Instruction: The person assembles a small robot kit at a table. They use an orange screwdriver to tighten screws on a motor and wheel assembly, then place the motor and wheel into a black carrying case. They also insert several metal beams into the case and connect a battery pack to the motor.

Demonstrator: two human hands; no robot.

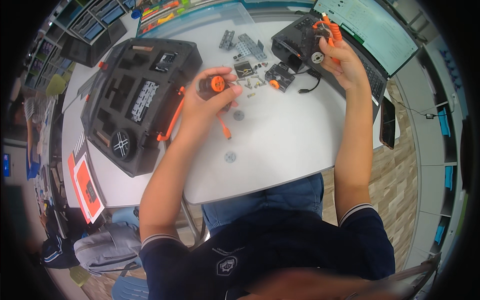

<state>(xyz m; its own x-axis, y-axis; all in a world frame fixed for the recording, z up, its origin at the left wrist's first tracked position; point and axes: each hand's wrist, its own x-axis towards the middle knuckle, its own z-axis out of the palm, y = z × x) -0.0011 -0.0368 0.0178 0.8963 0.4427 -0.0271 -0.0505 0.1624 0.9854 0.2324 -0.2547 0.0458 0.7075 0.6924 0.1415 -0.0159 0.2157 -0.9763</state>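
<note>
My left hand is wrapped round a black motor with an orange round hub. An orange plug hangs on a lead below that hand. Above the laptop's keyboard my right hand grips a dark motor-like part with a pale round disc and an orange coiled cable; its far side is hidden. Between my hands, a black block with an orange knob rests on the table, near several small screws and grey perforated metal brackets. Two grey discs lie nearer me.
A black foam-lined case with orange latches stands on the left, holding a wheel and metal plates. The open laptop stands far right, with a phone at the table's right edge. Orange and white booklets lie near left.
</note>
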